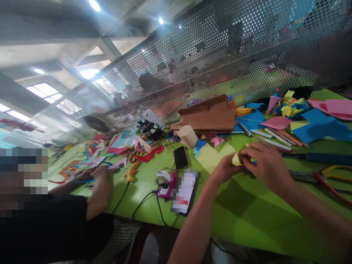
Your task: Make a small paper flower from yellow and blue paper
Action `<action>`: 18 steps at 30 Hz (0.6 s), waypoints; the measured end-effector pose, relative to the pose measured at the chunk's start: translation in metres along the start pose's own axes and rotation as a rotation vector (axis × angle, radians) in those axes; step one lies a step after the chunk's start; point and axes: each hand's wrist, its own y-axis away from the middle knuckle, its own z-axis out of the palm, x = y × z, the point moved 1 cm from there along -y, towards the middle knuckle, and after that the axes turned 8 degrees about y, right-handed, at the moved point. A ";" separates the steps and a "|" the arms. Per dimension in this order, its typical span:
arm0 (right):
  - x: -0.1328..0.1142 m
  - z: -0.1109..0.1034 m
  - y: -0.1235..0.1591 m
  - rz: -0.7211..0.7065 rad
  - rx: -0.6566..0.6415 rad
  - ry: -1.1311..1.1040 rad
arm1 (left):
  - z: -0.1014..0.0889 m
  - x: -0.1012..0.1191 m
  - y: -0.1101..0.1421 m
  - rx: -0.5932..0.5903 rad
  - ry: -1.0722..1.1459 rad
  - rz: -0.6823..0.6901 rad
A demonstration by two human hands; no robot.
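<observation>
Surface (242, 227): green, cluttered along its far side. Brown paper (206, 119) lies folded at the back. Yellow sheet (210, 157) lies flat just beyond the left hand. Scissors (308, 177) rest beside the right forearm, blades toward the left. Right hand (260, 161): fingers bent, tips clamped on the paper piece. Left hand (227, 168): thumb and fingers clamped on the same item. Yellow paper piece (235, 159): between both hands; visible part tilts up to the right; fingers hide the rest, so full long axis and pointing direction cannot be told.
</observation>
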 end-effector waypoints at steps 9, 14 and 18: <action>-0.005 0.002 0.005 -0.009 0.003 0.065 | 0.003 0.005 -0.001 0.001 0.137 -0.039; 0.005 -0.015 -0.002 -0.042 -0.026 -0.088 | 0.000 0.003 -0.001 0.041 0.178 -0.050; 0.010 -0.023 -0.004 -0.049 -0.001 -0.092 | -0.003 0.005 0.000 0.063 0.171 -0.055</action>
